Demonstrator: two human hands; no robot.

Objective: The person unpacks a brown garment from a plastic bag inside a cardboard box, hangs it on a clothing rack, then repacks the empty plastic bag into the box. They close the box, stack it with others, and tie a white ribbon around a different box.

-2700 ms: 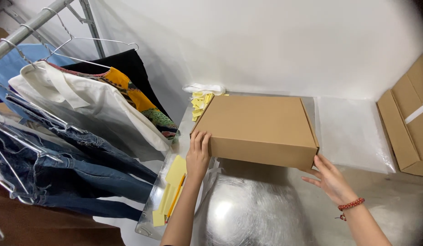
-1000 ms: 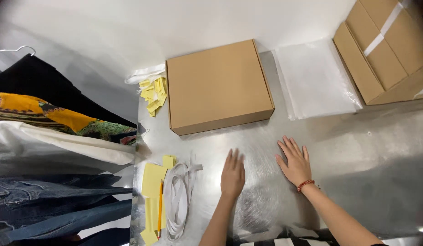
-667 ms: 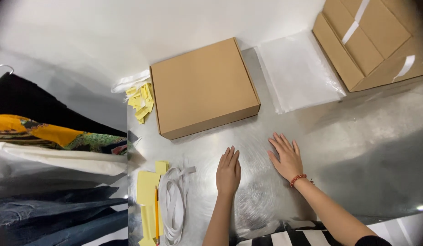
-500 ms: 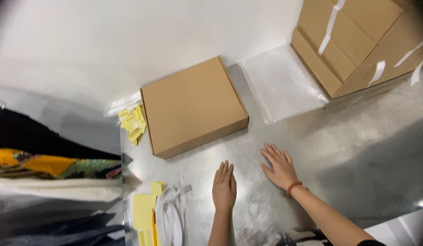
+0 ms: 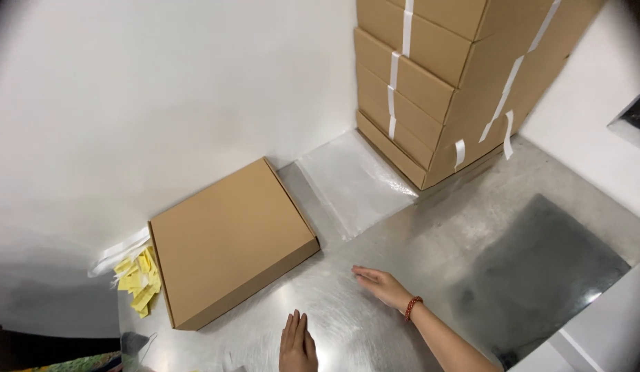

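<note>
Flat cardboard box (image 5: pixel 230 241), corner toward wall

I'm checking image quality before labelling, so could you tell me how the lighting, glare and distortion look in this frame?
Head view: dark rounded corners and bent edges suggest a wide lens; soft glare on the metal table near the left hand and right hand; the flat cardboard box is evenly lit; a dark reflection lies at right.
</note>
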